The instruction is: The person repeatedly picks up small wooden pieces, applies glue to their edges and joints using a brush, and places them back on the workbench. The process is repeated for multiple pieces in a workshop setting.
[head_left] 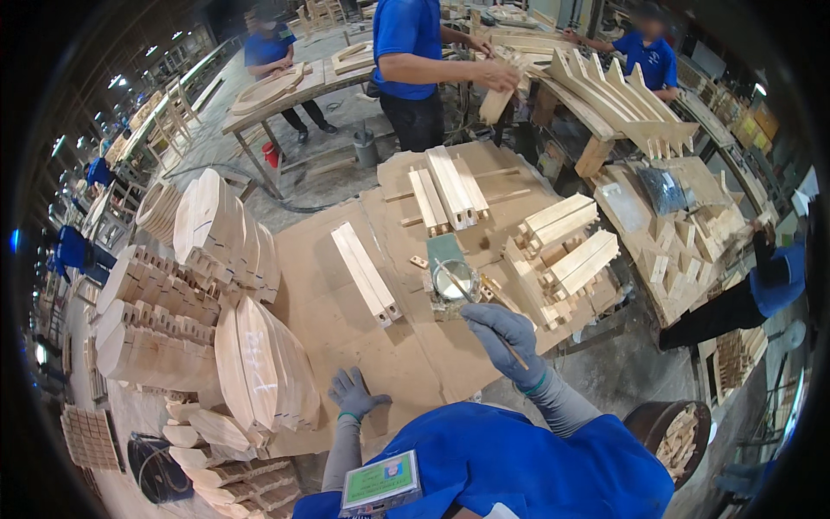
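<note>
My right hand (503,342), in a grey glove, is closed around a thin stick (455,282), like a brush handle. The stick's far end reaches over a small container (443,304) of white liquid, probably glue; its tip is hard to make out. My gloved left hand (354,394) lies with fingers spread on the cardboard-covered table (415,355), holding nothing. Ahead of it lie two wooden bars (363,272) side by side, with holes in their near ends. Behind the container is a green piece (446,249), and a small wooden block (418,261) sits to its left.
Curved wooden panels (264,363) are stacked at the table's left. More bars (450,186) lie at the back, and tenoned pieces (562,242) at the right. A barrel of wood scraps (679,441) stands near my right. Co-workers (411,69) stand at benches beyond.
</note>
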Available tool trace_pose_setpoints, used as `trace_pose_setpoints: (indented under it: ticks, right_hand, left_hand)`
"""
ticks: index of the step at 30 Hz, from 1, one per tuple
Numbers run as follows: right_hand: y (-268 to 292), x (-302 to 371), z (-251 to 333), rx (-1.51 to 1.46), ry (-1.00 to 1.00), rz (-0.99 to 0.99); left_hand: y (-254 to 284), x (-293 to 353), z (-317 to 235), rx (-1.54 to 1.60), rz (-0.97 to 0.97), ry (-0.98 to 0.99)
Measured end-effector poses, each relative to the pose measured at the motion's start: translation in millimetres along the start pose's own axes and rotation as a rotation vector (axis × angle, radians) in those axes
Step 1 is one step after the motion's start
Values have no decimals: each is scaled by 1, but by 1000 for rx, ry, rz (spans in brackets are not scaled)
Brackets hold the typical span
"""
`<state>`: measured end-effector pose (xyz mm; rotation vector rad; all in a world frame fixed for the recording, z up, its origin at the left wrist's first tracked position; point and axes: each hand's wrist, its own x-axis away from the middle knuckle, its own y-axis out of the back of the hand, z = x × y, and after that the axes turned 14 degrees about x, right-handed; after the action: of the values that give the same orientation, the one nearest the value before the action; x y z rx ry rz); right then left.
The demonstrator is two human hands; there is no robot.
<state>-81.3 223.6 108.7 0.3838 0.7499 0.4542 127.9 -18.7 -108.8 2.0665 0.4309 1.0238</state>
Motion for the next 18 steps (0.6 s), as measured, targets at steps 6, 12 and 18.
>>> trace_pose_setpoints:
  ticks: [6,12,18]
  right_hand:
    - [-18,-3,9,11,53,55]
    - [-29,-3,11,2,98,46]
    - [-26,-2,18,-14,41,91]
  left_hand:
    - [3,-7,4,22,57,46]
    - [9,-13,-4,-3,118,112]
    - [11,-13,-4,-14,125,128]
